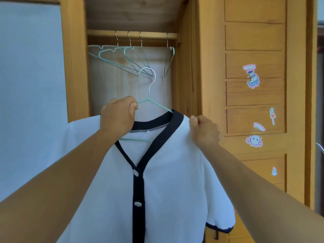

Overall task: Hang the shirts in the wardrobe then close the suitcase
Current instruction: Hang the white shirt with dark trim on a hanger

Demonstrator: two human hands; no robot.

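A person's left hand [117,115] grips the shoulder of a mint-green wire hanger [150,95], fingers curled round it, while the right hand [203,129] pinches the shoulder of a white short-sleeved shirt with black trim [175,172] draped on it, held before the open wooden wardrobe [185,67], below its wooden rail [154,34] carrying four empty wire hangers [122,55].

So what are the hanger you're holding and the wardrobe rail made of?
Hanger: looks like thin metal wire, mint-green coated on the arms, with a bare silvery hook. Rail: appears to be light wood, round, matching the wardrobe's grain and colour.
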